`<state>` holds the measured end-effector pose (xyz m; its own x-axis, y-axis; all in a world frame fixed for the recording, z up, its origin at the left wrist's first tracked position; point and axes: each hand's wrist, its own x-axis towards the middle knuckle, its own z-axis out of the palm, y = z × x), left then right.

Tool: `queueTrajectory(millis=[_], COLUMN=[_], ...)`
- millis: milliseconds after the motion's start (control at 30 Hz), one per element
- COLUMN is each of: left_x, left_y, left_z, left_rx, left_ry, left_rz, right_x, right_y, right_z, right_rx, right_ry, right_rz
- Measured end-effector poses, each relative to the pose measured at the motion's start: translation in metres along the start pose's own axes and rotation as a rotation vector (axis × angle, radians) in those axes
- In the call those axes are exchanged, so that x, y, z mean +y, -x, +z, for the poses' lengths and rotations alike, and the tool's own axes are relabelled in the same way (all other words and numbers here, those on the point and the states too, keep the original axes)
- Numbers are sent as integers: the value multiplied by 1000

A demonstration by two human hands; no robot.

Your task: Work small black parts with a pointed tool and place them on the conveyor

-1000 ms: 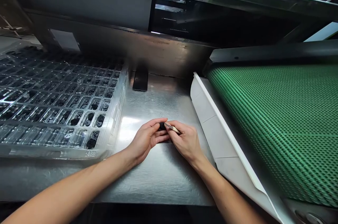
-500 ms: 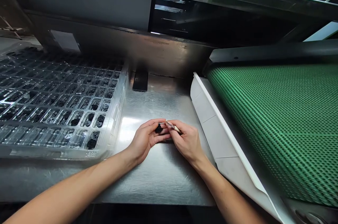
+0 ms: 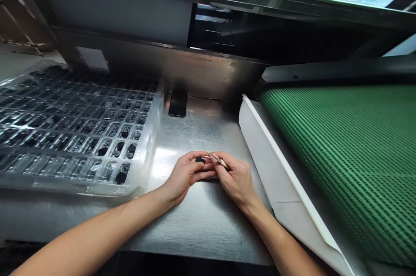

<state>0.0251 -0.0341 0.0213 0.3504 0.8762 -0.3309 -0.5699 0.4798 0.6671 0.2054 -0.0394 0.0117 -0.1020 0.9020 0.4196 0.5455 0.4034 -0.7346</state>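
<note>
My left hand [image 3: 186,174] pinches a small black round part [image 3: 200,160] between thumb and fingers, just above the metal bench top [image 3: 195,215]. Touching it from the right, my right hand [image 3: 236,178] grips a thin pale stick-like tool [image 3: 218,160] whose tip meets the black part. Both hands rest together at the middle of the bench. Left of them lies a clear plastic tray [image 3: 147,137] with many small cells, several holding the same black parts.
A green ribbed conveyor belt [image 3: 351,146] fills the right side behind a slanted white guard [image 3: 276,167]. A dark flat phone-like object [image 3: 178,104] lies at the back of the bench. A dark machine housing [image 3: 146,11] overhangs the rear.
The view has shifted slightly, so everything sits a little lower and to the right. The hands stay joined; the black part has turned a little in the left fingers.
</note>
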Motion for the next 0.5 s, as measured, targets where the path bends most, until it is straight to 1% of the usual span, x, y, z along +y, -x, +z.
queueTrajectory(millis=[133,233,367,500], left_x=[-10,-14,-13,-10], left_y=[-3,-10,-15,-13], left_z=[-4,-7,-9,-7], left_rx=[-24,-93,-229,-288], left_ry=[-3,-48,-196,-359], left_rz=[47,55,-6,-33], right_x=[2,5,5,2], right_y=[1,0,1,3], right_z=[-3,-5,-8,-12], right_rx=[37,82,126,174], right_ry=[50,110,157,226], right_rz=[-60,-69,-1,118])
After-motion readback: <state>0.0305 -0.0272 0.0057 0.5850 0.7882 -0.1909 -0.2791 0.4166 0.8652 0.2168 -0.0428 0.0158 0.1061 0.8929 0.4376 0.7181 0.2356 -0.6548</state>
